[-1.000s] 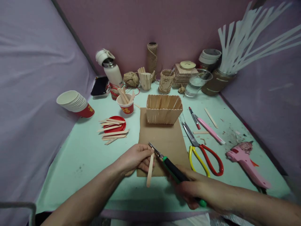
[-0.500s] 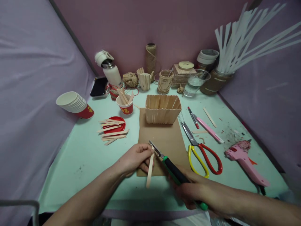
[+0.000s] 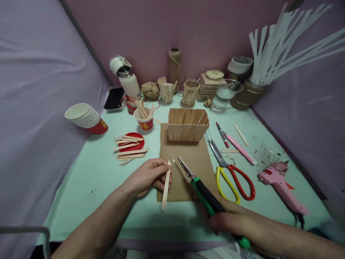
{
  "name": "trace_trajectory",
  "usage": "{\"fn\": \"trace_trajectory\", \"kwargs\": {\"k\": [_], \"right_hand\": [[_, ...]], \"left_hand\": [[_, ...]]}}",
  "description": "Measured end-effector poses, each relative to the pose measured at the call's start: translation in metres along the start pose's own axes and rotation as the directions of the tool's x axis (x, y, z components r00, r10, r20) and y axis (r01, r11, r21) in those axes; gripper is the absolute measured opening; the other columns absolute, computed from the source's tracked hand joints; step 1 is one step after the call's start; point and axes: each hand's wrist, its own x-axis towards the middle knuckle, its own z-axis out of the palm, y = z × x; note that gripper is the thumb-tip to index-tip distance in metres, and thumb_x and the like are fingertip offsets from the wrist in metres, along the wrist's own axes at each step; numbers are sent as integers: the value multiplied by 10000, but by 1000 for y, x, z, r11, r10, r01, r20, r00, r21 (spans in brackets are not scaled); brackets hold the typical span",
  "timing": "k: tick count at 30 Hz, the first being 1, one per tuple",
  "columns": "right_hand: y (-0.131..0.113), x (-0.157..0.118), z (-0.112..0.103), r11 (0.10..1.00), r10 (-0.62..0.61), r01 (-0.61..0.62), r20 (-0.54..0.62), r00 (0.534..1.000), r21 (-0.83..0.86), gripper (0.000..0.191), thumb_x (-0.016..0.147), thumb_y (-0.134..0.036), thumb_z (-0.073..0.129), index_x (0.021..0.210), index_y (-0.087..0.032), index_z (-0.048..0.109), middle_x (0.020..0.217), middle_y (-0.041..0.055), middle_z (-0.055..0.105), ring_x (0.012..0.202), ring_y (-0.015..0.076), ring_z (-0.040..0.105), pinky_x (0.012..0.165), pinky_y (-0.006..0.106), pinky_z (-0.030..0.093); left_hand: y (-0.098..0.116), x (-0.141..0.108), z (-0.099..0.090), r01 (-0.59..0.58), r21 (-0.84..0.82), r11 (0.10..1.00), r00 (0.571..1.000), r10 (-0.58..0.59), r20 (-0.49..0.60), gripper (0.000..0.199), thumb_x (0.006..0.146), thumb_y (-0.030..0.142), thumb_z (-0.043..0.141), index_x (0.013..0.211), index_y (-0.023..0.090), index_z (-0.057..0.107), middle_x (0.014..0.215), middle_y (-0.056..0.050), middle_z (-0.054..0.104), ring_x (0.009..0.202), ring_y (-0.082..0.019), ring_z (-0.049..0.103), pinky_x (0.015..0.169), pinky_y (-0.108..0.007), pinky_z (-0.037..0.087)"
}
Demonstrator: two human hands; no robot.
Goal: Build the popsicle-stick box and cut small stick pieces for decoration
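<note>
My left hand pinches a flat wooden craft stick near its upper end, over the brown cardboard sheet. In my right hand are green-and-black handled cutters, gripped by the handles. Their metal jaws point up and left, a short way right of the stick and apart from it. A tiny wood chip shows between the stick's end and the jaws. Behind both hands, a box made of craft sticks stands on the far part of the cardboard.
Cut sticks lie on and around a red lid at left, near a paper cup of sticks. To the right are scissors, a pink utility knife and a pink glue gun. Stacked paper cups lie far left.
The cutters have come away from the stick, moving slightly right. My left hand has shifted a little left and up with the stick, and a small chip now appears beside its end.
</note>
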Motion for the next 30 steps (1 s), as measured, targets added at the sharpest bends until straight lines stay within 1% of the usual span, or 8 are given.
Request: {"fn": "trace_trajectory", "kwargs": {"k": [3,6,10,14,17,22,26,30], "right_hand": [[5,0,0,999,0,2,-27,1000,41,418,651,-295,642,1062,-219,622,964,14,586,966,212,517,870,303,397],[8,3,0,998,24,-24,9,1000,54,345,653,-313,639,980,-205,617,903,14,565,876,190,522,814,301,413],[12,7,2,994,-7,2,42,999,113,216,677,-374,607,775,-185,569,853,20,537,788,172,505,784,313,410],[17,8,4,984,-37,25,64,997,177,197,680,-367,600,728,-186,538,782,13,521,782,170,488,783,310,386],[20,9,6,980,-31,16,72,997,197,191,664,-358,596,673,-179,530,840,30,527,790,167,486,793,309,381],[25,10,9,976,-46,34,52,998,214,188,667,-357,590,712,-181,541,770,23,541,783,170,487,779,301,367],[24,9,10,972,-52,39,51,997,230,195,663,-361,580,715,-177,540,762,22,536,772,169,481,773,302,356],[23,7,9,969,-46,33,50,998,245,187,667,-340,580,759,-180,545,768,19,535,784,176,489,777,312,352]], "left_hand": [[1,2,-1,-18,-35,999,1000,17,-26,257,752,347,706,771,132,568,669,-43,671,548,-95,634,518,-176,537],[1,4,-2,-51,-58,997,998,50,-26,263,703,290,760,820,129,589,731,-56,690,627,-112,664,594,-199,562],[1,4,-2,-83,-73,994,996,81,-31,299,638,244,809,808,133,590,749,-35,680,651,-113,664,604,-200,560],[-1,3,-1,-103,-77,992,995,103,-8,306,632,257,817,783,135,580,751,-14,655,678,-111,663,622,-197,554],[-3,2,0,-138,-67,988,990,139,4,334,638,262,816,847,157,577,749,1,642,696,-111,656,624,-202,551],[-6,3,1,-173,-31,984,985,173,6,433,664,282,798,1006,205,545,720,20,629,701,-122,650,644,-237,562],[-4,1,1,-169,2,986,985,169,20,426,686,278,778,1012,217,511,722,31,620,684,-120,650,655,-259,568],[4,-3,-1,-204,22,979,979,205,-14,415,693,280,771,979,219,476,706,34,628,672,-130,659,635,-249,558]]}}
